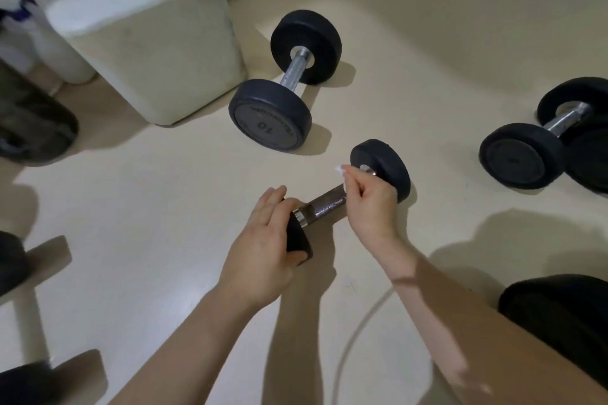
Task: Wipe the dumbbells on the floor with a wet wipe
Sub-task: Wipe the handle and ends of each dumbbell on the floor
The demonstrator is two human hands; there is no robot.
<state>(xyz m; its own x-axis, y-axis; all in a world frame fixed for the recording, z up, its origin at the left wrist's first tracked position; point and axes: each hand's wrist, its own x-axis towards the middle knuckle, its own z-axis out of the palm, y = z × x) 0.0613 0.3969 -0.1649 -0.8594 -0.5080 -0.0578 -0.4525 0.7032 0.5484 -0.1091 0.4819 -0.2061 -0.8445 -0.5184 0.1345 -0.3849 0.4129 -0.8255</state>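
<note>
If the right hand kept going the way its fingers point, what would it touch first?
Most likely the far black weight of the small dumbbell it is wiping: the right hand, pinching the wet wipe, sits just short of it, though depth is unclear.

The left hand covers most of the near weight of the small dumbbell. The wet wipe mostly hides within the right hand. The right edge cuts off the far pair of dumbbells.

One head-worn wide-angle view, tipped steeply down at the pale floor, close over both forearms. The left hand and right hand sit just below centre frame. Beyond the hands lies more floor, up to the wall base; edges bend with lens distortion.
</note>
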